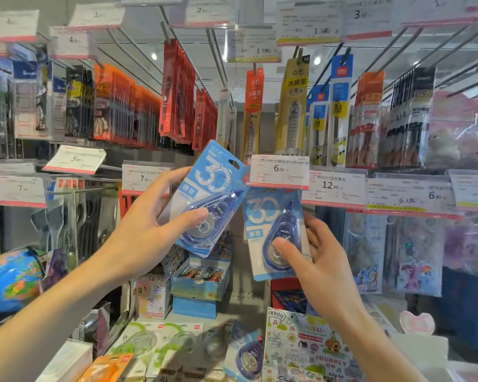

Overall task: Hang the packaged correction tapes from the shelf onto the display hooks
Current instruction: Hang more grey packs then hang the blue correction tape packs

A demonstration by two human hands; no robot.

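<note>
- A globe (10, 279) sits at the far left, low, beside hanging scissors (66, 216).
- The left hand (152, 224) grips a blue tape pack (213, 194), thumb on the clear blister, fingers curled behind the card. The pack is tilted, its top leaning right, its hang hole close to the 6.00 price tag (279, 170).
- Below, on the shelf (240, 301), another tape pack (244, 354) lies flat beside green packs (149, 340).
- A second blue pack (273, 230) hangs just under the 6.00 tag, its top hidden behind the tag.
- The right hand (315, 260) pinches this hanging pack low down, thumb on the blister front, fingers behind it.
- A sticker book (309, 351) lies at lower right; pony packs (414, 257) hang further right.
</note>
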